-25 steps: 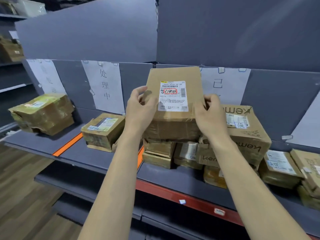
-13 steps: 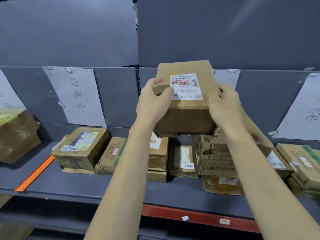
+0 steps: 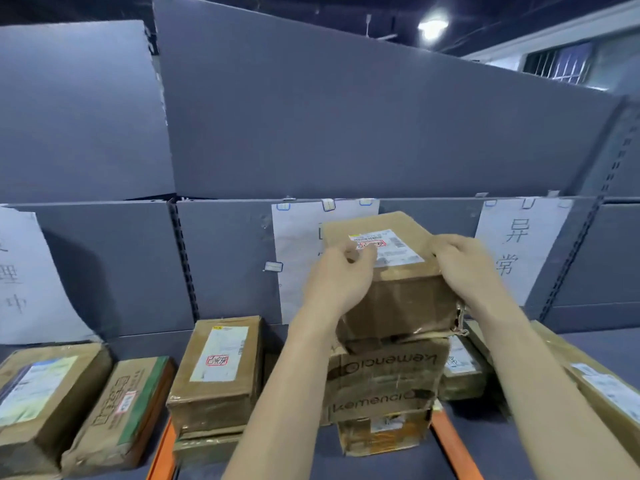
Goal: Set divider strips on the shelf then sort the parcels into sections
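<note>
Two orange divider strips, one on the left point(image 3: 162, 452) and one on the right point(image 3: 450, 452), fence off the middle section of the grey shelf point(image 3: 540, 344), and bare shelf shows only at its front edge between them. My left hand point(image 3: 337, 282) curls its fingers over the near left corner of the parcel point(image 3: 398, 282) and my right hand point(image 3: 467, 268) grips its right edge, thumb side hidden (label up, red stamp showing). It rests on the kemencio box point(image 3: 384, 379), itself stacked on a flatter carton point(image 3: 381, 433). A stamped box point(image 3: 218, 372) stands just beside, inside the left strip; two more cartons point(image 3: 83, 407) lie beyond it.
</note>
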